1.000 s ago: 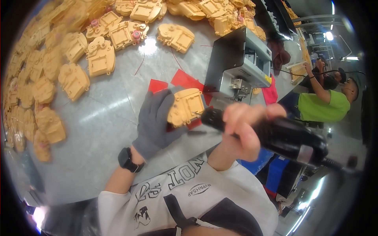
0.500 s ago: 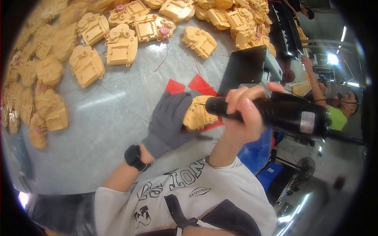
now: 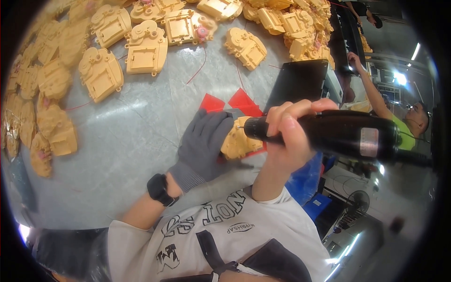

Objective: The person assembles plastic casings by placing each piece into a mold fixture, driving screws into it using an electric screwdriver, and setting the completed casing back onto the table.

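Observation:
My right hand (image 3: 292, 124) is wrapped round a black electric screwdriver (image 3: 347, 134), which lies sideways with its bit pointing left. The bit's tip is at a yellow plastic housing (image 3: 237, 141); whether it sits in a screw is too small to tell. My left hand (image 3: 202, 145), in a grey glove, holds that housing by its left side, and its fingertips are partly hidden. Beneath and behind the housing are red pieces (image 3: 244, 103) and a dark grey block (image 3: 233, 113), perhaps parts of a holder. A black watch (image 3: 162, 189) is on my left wrist.
Many yellow housings (image 3: 100, 74) lie along the left and far side of the grey table (image 3: 136, 127), heaped at the far right. A black box-shaped device (image 3: 298, 82) stands beyond my right hand. Another person (image 3: 408, 124) reaches out at the right. A blue crate (image 3: 317, 205) is below the table.
The view has shifted slightly. Both hands keep their hold, and the screwdriver's bit remains at the housing with its body tilted a little differently.

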